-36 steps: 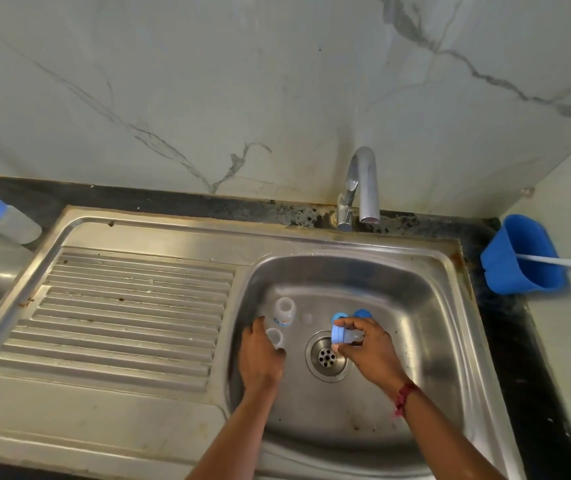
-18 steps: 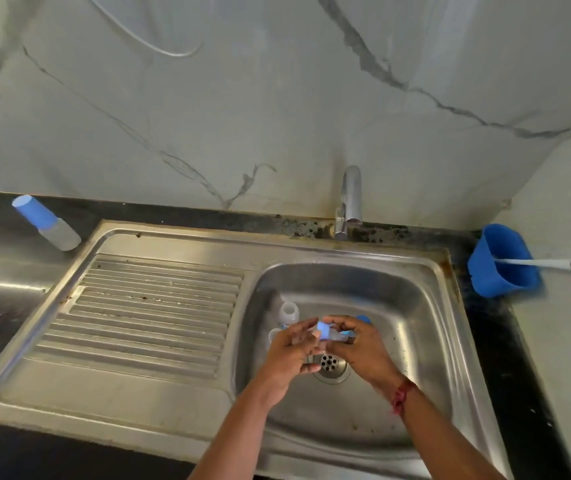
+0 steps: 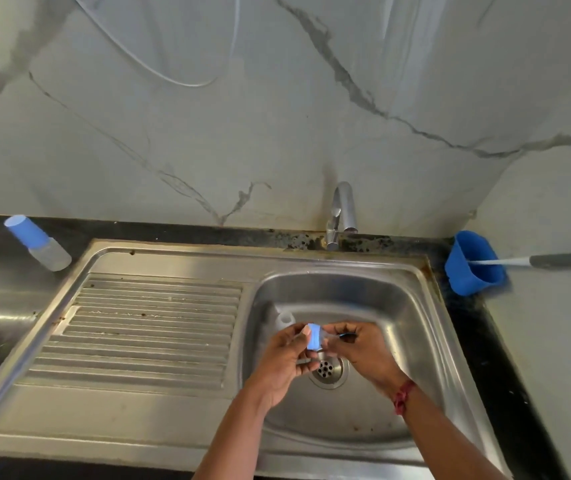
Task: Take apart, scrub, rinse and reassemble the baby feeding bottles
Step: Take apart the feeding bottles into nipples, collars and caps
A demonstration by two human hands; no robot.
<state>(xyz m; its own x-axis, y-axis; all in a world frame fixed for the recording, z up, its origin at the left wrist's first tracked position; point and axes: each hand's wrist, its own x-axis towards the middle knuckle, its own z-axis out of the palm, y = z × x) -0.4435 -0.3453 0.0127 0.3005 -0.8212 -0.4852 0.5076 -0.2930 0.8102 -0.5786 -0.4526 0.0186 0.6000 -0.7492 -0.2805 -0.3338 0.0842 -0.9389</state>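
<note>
Since a second ago the left hand (image 3: pixel 286 355) has left the floor of the basin and come up to meet the right hand (image 3: pixel 363 351). Both now pinch one small blue collar (image 3: pixel 313 337) between curled fingertips, above the drain (image 3: pixel 327 369) in the lower middle of the frame. The collar is a short plastic ring, blurred. Something pale and translucent sits at its right side under the right fingers, but it is too unclear to identify. A red thread band (image 3: pixel 403 396) circles the right wrist.

The sink (image 3: pixel 426 341) is brushed steel with rounded corners and a ribbed drainboard (image 3: pixel 145 327) to the left. One clear bottle body (image 3: pixel 284 318) stands in the basin just behind the left hand, partly hidden. The right half of the basin floor lies open, as does the drainboard.

One bottle with a blue cap (image 3: pixel 36 242) stands on the black counter at the upper left, just off the sink's rim. One curved metal tap (image 3: pixel 343 209) rises at the back edge. One blue cup (image 3: pixel 472 268) at the right holds a brush handle (image 3: pixel 568 259), white then grey, reaching out of frame. Veined marble covers the wall.
</note>
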